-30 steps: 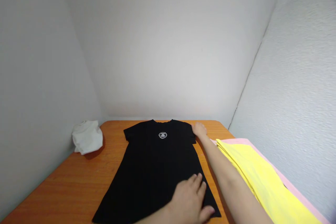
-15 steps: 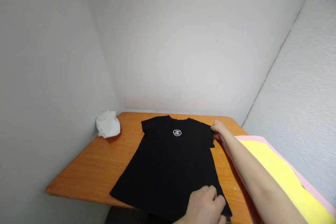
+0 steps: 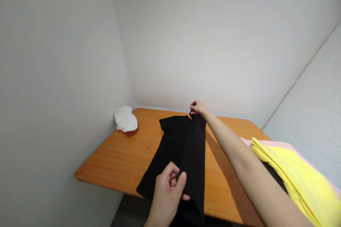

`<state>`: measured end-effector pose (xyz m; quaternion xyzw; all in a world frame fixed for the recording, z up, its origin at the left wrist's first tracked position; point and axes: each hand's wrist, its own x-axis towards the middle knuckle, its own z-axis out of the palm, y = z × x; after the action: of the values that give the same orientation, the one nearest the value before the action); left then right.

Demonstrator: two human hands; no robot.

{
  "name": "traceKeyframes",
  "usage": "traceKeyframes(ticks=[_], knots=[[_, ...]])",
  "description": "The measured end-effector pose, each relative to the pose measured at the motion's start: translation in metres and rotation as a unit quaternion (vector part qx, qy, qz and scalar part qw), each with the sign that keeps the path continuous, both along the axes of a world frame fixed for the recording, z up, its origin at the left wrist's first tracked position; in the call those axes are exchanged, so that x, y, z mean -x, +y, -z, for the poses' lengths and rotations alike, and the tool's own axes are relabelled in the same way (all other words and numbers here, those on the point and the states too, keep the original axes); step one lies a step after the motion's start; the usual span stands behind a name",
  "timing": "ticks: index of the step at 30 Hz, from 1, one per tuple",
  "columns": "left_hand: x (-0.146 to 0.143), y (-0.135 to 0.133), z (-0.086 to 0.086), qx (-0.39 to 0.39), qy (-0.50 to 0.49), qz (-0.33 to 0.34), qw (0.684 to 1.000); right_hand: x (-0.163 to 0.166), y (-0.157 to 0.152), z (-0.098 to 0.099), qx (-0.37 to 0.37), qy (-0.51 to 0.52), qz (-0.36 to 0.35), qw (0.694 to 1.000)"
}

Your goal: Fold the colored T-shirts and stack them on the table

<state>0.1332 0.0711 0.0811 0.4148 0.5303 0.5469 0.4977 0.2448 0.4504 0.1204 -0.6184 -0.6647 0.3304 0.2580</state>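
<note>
A black T-shirt (image 3: pixel 173 145) lies on the wooden table (image 3: pixel 119 159), its right side lifted and turned over toward the left. My left hand (image 3: pixel 170 188) is at the front, closed on the shirt near its bottom hem. At the far end my right hand (image 3: pixel 196 107) pinches the shirt by the sleeve or shoulder, raised a little off the table. The white logo on the chest is hidden under the turned part. The left sleeve lies flat.
A crumpled white cloth (image 3: pixel 125 118) sits at the table's back left corner, against the wall. On the right, yellow fabric (image 3: pixel 298 173) lies over pink fabric (image 3: pixel 285 145), with something dark beneath it. Walls (image 3: pixel 186 42) stand behind and to both sides.
Both hands have moved left with the shirt's right edge, folding it over the middle and covering the logo. The view has turned slightly right.
</note>
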Motion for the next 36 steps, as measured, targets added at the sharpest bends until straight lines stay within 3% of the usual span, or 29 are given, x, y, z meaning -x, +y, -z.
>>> traceKeyframes(ticks=[2, 4, 7, 9, 11, 14, 21, 24, 27, 29, 31, 36], knots=[[0.035, -0.007, 0.017, 0.027, 0.038, -0.046, 0.998, 0.055, -0.001, 0.01, 0.004, 0.006, -0.035, 0.999], [0.067, -0.014, 0.038, 0.063, 0.146, -0.09, 0.983, 0.101, -0.009, 0.026, 0.009, 0.0, -0.062, 0.998], [0.098, -0.025, 0.065, 0.061, 0.391, -0.155, 0.905, 0.143, -0.024, 0.052, 0.007, -0.027, -0.09, 0.996], [0.106, -0.031, 0.075, 0.036, 0.491, -0.185, 0.851, 0.152, -0.033, 0.067, -0.015, -0.052, -0.105, 0.993], [0.106, -0.034, 0.08, 0.029, 0.529, -0.205, 0.823, 0.147, -0.039, 0.078, -0.049, -0.081, -0.115, 0.989], [0.1, -0.033, 0.082, 0.04, 0.533, -0.201, 0.821, 0.121, -0.047, 0.095, -0.095, -0.134, -0.121, 0.979], [0.055, -0.029, 0.067, 0.08, 0.488, -0.043, 0.868, 0.041, -0.07, 0.135, -0.103, -0.278, -0.164, 0.941], [0.044, -0.035, 0.053, 0.108, 0.505, 0.011, 0.856, 0.029, -0.069, 0.144, -0.103, -0.307, -0.182, 0.928], [0.051, -0.036, 0.039, 0.141, 0.542, 0.054, 0.827, 0.032, -0.074, 0.152, -0.109, -0.329, -0.19, 0.919], [0.066, -0.024, 0.032, 0.145, 0.572, 0.034, 0.807, 0.037, -0.083, 0.155, -0.126, -0.351, -0.183, 0.91], [0.085, 0.006, 0.028, 0.146, 0.588, -0.01, 0.796, 0.04, -0.092, 0.155, -0.139, -0.368, -0.171, 0.904], [0.119, 0.132, 0.031, 0.161, 0.578, -0.027, 0.8, 0.044, -0.102, 0.148, -0.14, -0.362, -0.158, 0.908]])
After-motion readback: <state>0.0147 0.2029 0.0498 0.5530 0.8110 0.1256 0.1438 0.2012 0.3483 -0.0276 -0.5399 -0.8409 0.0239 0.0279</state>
